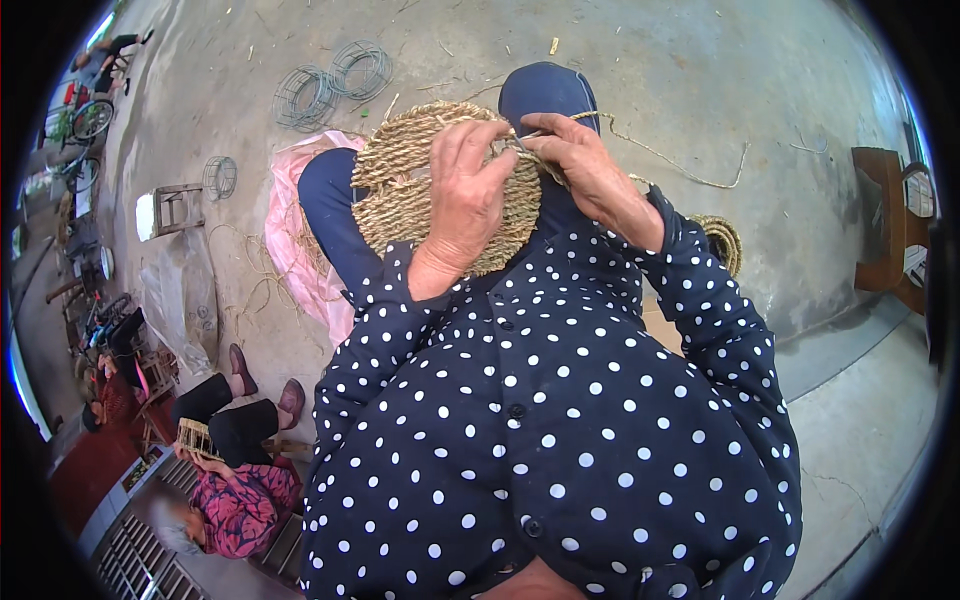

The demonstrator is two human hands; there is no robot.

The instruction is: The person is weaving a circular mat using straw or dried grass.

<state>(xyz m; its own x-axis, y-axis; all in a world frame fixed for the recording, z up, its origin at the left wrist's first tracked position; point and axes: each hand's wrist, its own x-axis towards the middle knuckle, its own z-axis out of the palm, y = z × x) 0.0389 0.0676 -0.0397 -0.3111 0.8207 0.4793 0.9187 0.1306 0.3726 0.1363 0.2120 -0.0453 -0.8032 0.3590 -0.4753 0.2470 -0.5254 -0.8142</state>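
A round mat of woven straw rope (400, 215) rests across my lap, with a narrow gap in the weave left of its middle. My left hand (463, 195) lies over its right part, fingers bent and pressed together at the upper right rim, gripping the mat. Just beside it, my right hand (588, 170) pinches the straw rope at that rim, thumb against fingers. The loose rope end (690, 172) trails off to the right over my knee and the floor. Exactly how the rope passes through the rim is hidden by my fingertips.
Round wire frames (330, 85) lie on the concrete beyond my knees. Pink plastic sheeting (300, 230) is bunched beside my left leg. A coil of straw rope (722, 245) sits at my right. Another person (240, 500) sits at lower left holding a small woven piece.
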